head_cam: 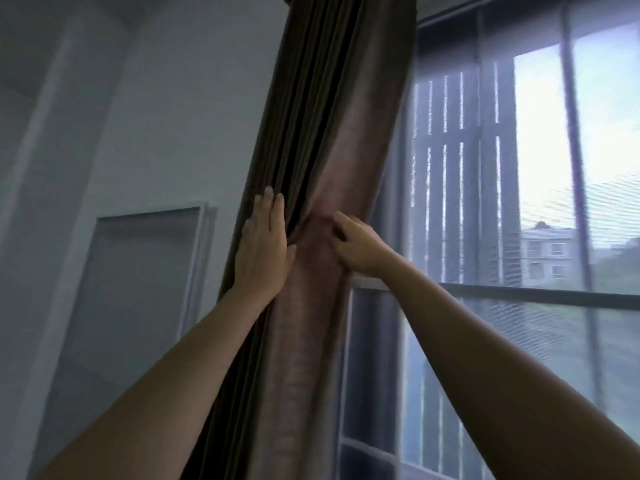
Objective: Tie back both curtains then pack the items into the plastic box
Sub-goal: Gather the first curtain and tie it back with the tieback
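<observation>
A dark brown curtain point(311, 133) hangs gathered into a thick bunch of folds left of the window. My left hand point(263, 244) lies flat against the curtain's left folds with straight fingers, pressing them. My right hand point(356, 244) reaches in from the right with curled fingers, pinching the fabric at the front of the bunch where it creases. No tie-back strap is plainly visible. The plastic box is out of view.
A tall window point(540, 202) with dark frames and a sheer screen fills the right side. A white wall point(173, 116) and a pale door point(138, 289) stand to the left of the curtain.
</observation>
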`<state>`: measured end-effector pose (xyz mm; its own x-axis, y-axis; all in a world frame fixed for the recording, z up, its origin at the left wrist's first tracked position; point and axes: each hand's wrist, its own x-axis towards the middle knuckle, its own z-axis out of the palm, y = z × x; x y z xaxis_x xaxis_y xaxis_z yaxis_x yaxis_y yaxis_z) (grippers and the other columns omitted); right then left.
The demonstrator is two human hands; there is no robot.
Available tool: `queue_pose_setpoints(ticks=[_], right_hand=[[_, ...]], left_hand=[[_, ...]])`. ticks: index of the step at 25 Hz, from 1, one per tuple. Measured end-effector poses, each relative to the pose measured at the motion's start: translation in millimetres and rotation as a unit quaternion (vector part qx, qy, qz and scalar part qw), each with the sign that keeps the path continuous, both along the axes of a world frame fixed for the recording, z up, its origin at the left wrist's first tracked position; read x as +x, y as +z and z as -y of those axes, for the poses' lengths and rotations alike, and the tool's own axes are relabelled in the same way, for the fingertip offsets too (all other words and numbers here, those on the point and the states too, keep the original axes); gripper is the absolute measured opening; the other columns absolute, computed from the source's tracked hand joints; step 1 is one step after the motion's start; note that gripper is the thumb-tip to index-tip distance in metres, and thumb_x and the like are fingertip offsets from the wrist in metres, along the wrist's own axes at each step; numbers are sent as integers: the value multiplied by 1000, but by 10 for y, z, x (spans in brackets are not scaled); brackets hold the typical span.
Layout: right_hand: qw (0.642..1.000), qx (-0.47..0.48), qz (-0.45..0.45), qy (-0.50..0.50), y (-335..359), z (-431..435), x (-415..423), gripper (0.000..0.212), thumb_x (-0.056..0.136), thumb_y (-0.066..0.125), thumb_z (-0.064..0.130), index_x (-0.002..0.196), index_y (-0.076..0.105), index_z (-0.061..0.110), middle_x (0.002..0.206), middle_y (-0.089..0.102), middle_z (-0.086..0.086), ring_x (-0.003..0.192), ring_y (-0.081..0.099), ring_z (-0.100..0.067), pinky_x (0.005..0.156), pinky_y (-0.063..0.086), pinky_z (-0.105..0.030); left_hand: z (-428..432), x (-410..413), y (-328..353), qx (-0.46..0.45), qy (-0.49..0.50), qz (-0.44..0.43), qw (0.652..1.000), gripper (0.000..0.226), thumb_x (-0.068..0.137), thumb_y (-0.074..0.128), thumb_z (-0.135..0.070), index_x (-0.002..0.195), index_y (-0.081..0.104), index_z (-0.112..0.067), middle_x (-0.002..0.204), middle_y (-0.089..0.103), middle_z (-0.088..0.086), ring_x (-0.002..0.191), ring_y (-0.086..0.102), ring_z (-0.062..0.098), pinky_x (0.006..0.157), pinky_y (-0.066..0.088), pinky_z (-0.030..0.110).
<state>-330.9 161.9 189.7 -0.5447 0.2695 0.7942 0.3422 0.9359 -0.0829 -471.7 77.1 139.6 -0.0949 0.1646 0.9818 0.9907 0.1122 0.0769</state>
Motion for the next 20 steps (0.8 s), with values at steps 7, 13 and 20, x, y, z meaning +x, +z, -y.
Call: queue_pose_setpoints(ticks=[7, 13, 20], right_hand=[[978, 60, -170, -105, -304, 413, 2214, 44, 91, 50, 11, 134, 44, 17, 140, 45, -9, 128, 42, -27, 108, 33, -36], [929, 85, -244, -264, -911, 834, 3983, 41, 88, 55, 11, 128, 47, 13, 137, 48, -7, 128, 42, -23, 104, 27, -23], [858, 84, -247, -442, -1653, 1209, 5401, 39, 86, 58, 14, 124, 49, 13, 130, 52, -5, 122, 46, -19, 105, 37, -30]], left_hand=[[-120, 1930, 117, -6, -110, -173, 979, 48, 97, 37, -18, 141, 34, 1, 148, 36, 19, 138, 33, 32, 109, 37, 47], [-268, 3672, -248, -27, -330, -73, 941, 55, 100, 29, -30, 149, 16, -12, 158, 13, 3, 145, 6, 16, 115, 13, 32], [-264, 5475, -649, -71, -483, -60, 871, 64, 93, 28, -42, 149, 12, -17, 158, 9, 1, 145, 7, 18, 114, 24, 42]])
